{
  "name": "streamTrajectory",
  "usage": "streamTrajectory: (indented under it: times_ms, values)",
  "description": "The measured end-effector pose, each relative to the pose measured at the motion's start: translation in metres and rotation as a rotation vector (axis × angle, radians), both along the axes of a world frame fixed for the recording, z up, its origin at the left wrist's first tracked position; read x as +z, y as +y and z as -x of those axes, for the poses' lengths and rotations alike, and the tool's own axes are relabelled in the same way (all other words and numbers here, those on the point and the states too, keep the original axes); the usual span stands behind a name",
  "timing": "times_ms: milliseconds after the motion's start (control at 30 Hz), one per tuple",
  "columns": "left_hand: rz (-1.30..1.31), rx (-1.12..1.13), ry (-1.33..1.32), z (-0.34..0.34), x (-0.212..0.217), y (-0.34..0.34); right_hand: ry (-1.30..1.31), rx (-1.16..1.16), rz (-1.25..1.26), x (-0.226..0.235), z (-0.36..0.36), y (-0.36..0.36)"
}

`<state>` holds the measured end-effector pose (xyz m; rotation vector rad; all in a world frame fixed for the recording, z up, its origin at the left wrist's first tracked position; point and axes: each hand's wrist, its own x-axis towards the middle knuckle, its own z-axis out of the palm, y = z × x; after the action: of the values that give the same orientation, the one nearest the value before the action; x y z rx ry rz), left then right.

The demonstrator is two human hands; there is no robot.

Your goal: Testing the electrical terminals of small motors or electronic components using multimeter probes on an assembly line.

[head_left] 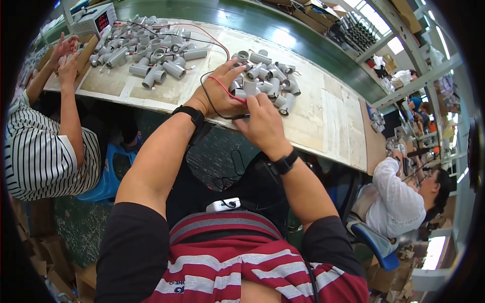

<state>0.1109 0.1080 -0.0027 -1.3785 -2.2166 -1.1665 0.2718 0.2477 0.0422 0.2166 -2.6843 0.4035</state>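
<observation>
At the table's near edge, my left hand (220,93) is curled against a grey tube-shaped part (250,88), its fingers reaching toward the pile; its palm side is hidden. My right hand (262,121) is closed on the ends of a red test lead (227,90) and a black test lead (208,96), close beside that part. Where the tips touch is covered by my fingers. Just beyond both hands lies a pile of similar grey parts (273,76), some T-shaped with open round ends.
A larger heap of grey parts (151,48) spreads over the table (328,116) to the left. The leads run back toward a box with a red display (96,21). Co-workers sit at left, in a striped top (48,151), and at right, in a white top (396,202).
</observation>
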Motion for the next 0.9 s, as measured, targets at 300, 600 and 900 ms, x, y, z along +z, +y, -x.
streamTrajectory:
  times_ms: [300, 600, 900]
  values:
    - [0.065, -0.015, 0.038, 0.006, -0.005, -0.001, 0.023, -0.063, 0.033, 0.04, 0.03, 0.018]
    - [-0.255, 0.086, 0.034, 0.009, -0.001, -0.009, -0.245, 0.11, 0.756, 0.073, 0.032, 0.026]
    - [-0.381, 0.381, 0.165, -0.016, 0.04, -0.024, -0.175, -0.139, 0.486, 0.027, 0.014, 0.027]
